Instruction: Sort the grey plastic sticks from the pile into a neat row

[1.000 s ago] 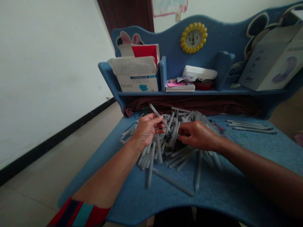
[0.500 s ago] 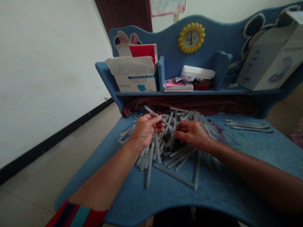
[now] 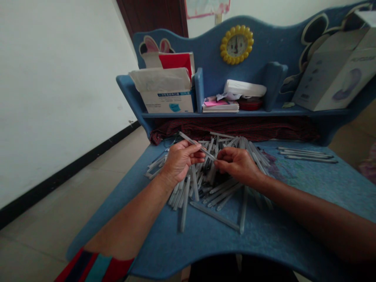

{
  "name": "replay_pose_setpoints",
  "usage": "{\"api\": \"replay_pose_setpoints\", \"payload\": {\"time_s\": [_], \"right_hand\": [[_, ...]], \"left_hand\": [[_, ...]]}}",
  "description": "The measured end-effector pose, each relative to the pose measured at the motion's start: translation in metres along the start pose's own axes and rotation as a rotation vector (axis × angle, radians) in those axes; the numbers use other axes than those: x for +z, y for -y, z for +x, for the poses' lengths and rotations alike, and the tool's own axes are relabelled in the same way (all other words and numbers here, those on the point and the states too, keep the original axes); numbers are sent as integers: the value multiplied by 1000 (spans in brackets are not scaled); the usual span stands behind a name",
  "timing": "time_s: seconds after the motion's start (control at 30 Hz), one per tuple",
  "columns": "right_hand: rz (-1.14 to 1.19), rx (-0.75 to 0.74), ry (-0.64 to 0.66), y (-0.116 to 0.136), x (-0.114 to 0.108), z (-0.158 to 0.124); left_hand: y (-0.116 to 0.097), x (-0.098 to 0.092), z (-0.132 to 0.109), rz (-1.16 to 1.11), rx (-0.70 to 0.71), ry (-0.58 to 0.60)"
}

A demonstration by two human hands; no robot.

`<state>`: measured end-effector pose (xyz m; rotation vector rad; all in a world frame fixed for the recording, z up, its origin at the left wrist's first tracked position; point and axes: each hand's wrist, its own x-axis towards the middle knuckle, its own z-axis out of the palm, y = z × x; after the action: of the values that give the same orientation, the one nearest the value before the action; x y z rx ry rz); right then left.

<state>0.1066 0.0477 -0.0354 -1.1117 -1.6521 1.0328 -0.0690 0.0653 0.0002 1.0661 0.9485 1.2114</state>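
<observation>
Orientation: 12 o'clock faces the shelf (image 3: pixel 249 113); 6 o'clock faces the wearer.

Left hand (image 3: pixel 180 159): closed on one translucent pen barrel (image 3: pixel 188 138), pinched between thumb and fingers, palm side partly visible. The forearm enters from 7 o'clock.

Pen barrel: raised above the pile of pens (image 3: pixel 195 183), at 2 o'clock from the left hand, which is the nearer hand. Its long axis runs from 10 to 4 o'clock; the 4 o'clock end meets the right hand's fingertips.

Right hand (image 3: pixel 239 164): back uppermost, fingers curled, thumb and fingertips drawn together at the barrel end. Whether they grip it or only touch it cannot be determined. The barrel lies at 10 o'clock from this hand. The forearm enters from 4 o'clock.

Row of pens (image 3: pixel 308 159): flat on the table (image 3: pixel 147 243), at 3 o'clock from the right hand, well apart from the pile.
</observation>
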Motion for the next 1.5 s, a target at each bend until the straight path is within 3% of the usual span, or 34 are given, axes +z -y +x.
{"api": "replay_pose_setpoints", "payload": {"time_s": [0.3, 0.67, 1.0, 1.5], "right_hand": [[286, 146, -29, 8, 0, 2], [329, 150, 44, 8, -1, 0], [323, 73, 48, 11, 0, -1], [364, 61, 10, 11, -1, -3]], "left_hand": [[-5, -6, 3, -54, -22, 66], [-7, -12, 3, 29, -45, 210], [-6, -5, 0, 56, -15, 145], [1, 0, -2, 35, -44, 181]]}}
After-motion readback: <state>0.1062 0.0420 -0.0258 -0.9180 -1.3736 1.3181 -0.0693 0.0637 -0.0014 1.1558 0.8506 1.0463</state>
